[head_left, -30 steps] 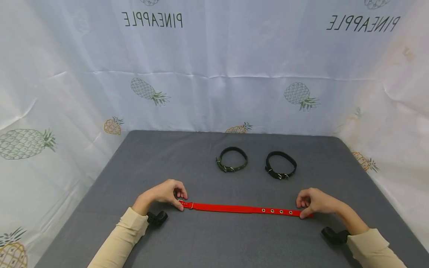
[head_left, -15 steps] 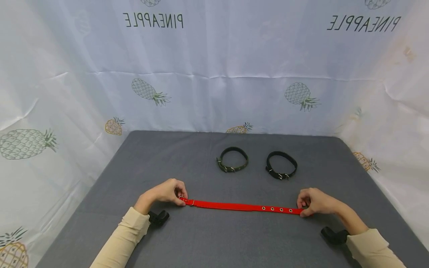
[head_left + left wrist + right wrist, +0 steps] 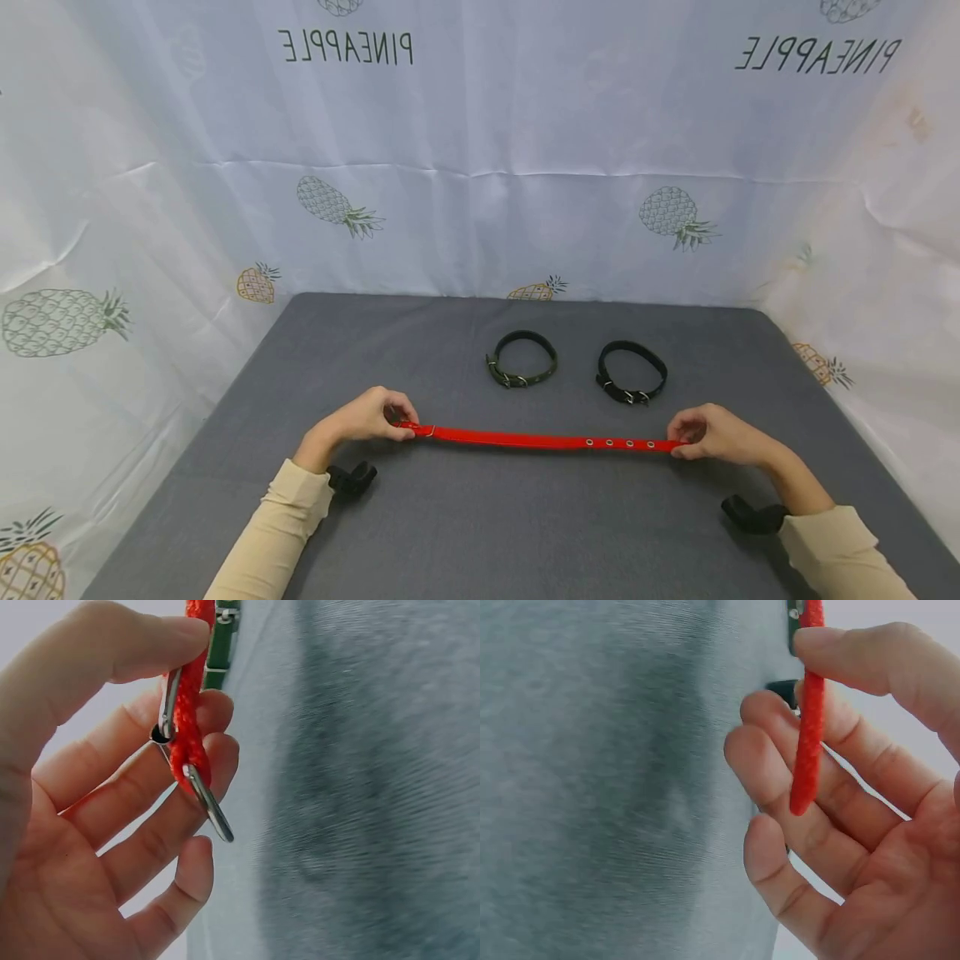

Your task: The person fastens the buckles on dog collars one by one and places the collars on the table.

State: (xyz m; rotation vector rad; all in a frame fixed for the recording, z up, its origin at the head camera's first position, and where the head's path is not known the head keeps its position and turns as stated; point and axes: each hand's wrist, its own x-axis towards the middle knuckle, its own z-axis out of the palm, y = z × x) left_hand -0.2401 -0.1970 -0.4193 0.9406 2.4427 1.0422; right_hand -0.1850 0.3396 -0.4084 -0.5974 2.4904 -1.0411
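A red collar (image 3: 510, 438) with metal eyelets is stretched out lengthwise between both hands, above the grey table. My left hand (image 3: 372, 414) pinches its buckle end between thumb and fingers; in the left wrist view the metal buckle (image 3: 208, 804) hangs past the fingers. At the other end, my right hand (image 3: 720, 433) pinches the collar near the eyelets. The right wrist view shows the plain red tip (image 3: 808, 750) sticking out below the thumb.
Behind the red collar, a green collar (image 3: 522, 381) and a black collar (image 3: 632, 395) lie buckled into loops on the grey table (image 3: 525, 533). A pineapple-print curtain (image 3: 480, 225) hangs at the back and sides.
Both hands have raised the red collar off the table, and it has shifted up in the head view. The left fingers have closed onto its buckle end. The other collars stay put.
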